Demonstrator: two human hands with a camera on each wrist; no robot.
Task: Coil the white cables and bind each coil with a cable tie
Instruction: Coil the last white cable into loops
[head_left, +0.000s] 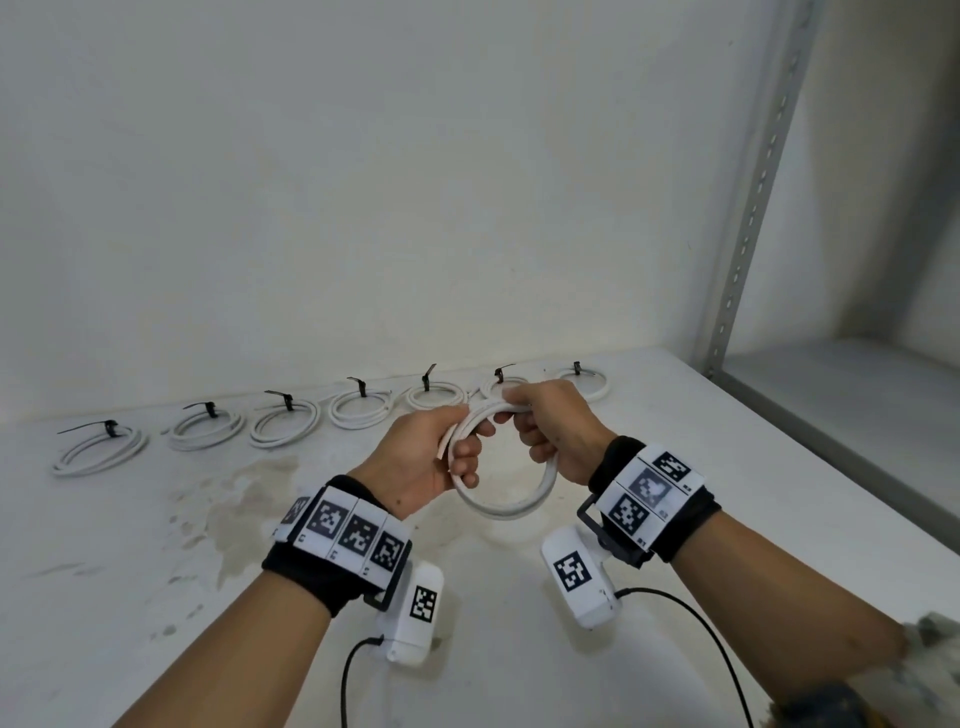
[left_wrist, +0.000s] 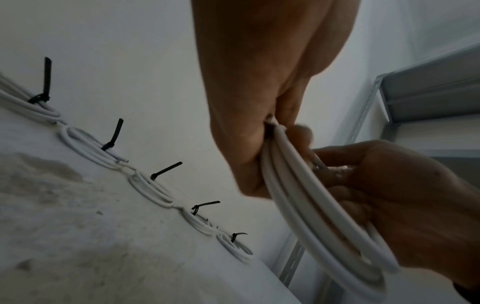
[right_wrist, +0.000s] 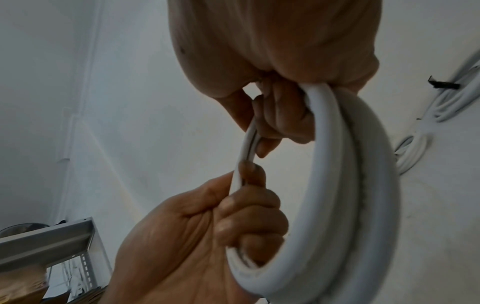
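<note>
White table (head_left: 675, 415), its surface marked by a brownish stain (head_left: 244, 499) left of centre. Plain white wall (head_left: 363, 182) directly behind. Grey perforated metal upright (head_left: 758, 197) of a shelving rack at right, grey shelf (head_left: 831, 374) beside it. Soft, even light.

White cable (head_left: 501, 499): smooth plastic sheath, slight sheen
Bound coils (head_left: 283, 423) by wall: same smooth white plastic
Cable ties (left_wrist: 115, 133): black plastic, matt
Table (head_left: 156, 597): matt white top, stained, scuffed
Shelf post (head_left: 753, 208): grey metal, perforated, dull
Wrist bands (head_left: 332, 577): black cloth, printed marker tiles
Wall (head_left: 363, 182): matt white paint
</note>
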